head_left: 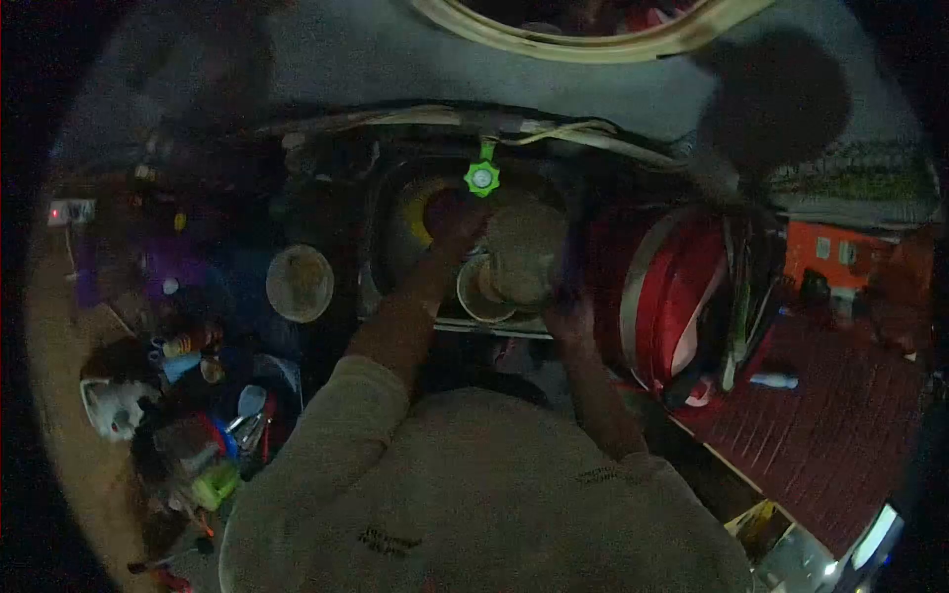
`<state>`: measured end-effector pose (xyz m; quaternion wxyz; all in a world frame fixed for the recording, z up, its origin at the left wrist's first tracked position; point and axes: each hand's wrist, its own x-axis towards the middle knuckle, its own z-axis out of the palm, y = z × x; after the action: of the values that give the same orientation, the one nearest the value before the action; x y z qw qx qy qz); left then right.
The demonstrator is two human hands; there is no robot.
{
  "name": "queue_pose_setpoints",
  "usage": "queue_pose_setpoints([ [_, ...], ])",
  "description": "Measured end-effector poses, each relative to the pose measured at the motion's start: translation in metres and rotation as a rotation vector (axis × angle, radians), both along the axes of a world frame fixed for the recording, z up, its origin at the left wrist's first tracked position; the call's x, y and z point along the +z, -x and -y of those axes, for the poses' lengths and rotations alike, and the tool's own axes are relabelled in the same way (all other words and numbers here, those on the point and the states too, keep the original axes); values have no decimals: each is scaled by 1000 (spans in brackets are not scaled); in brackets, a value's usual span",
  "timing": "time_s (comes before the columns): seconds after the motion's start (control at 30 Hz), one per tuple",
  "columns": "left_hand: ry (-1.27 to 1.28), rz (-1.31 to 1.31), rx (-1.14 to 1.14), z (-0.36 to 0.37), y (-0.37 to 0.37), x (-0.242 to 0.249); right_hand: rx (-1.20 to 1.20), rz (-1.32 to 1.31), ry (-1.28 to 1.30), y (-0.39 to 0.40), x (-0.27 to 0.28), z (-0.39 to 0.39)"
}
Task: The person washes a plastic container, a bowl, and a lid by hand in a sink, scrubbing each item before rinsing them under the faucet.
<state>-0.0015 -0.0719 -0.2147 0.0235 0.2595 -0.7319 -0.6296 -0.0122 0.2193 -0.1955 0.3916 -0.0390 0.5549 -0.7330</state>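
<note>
The pale round pot (521, 259) sits in the middle of the scene, inside the dark sink basin (381, 287), directly beneath the green tap knob (481, 178); it looks to lie tilted, its open mouth turned towards the near left, so its long axis seems to run from near left to far right, though the dim light makes this uncertain; a smaller pale dish (476, 292) rests touching its near-left edge.

The left hand (457, 222) reaches in from the near left and sits against the pot's far-left side, just below the knob; its fingers look curled onto the rim or wall, but how tightly they close I cannot tell in this darkness. The right hand (565, 314) comes up on the pot's near-right side, touching or just beside its wall; whether its fingers grip or merely steady it is also unclear. The pot thus lies between the two hands, to the right of the left one and to the far left of the right one; both are about equally close.

Outward from there: a red bucket-like vessel (672, 296) stands just right of the sink; a round tan bowl (300, 283) lies to the left; a clutter of small bottles and utensils (213, 435) fills the near left; a red mat (840, 425) spreads on the right.
</note>
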Motion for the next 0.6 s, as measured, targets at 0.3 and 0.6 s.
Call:
queue_pose_setpoints([
  [0.3,320,122,-305,-49,-89,-8,-274,554,892,3,81,1],
  [0.6,503,-243,-377,24,-58,17,-455,471,629,-28,80,-34],
])
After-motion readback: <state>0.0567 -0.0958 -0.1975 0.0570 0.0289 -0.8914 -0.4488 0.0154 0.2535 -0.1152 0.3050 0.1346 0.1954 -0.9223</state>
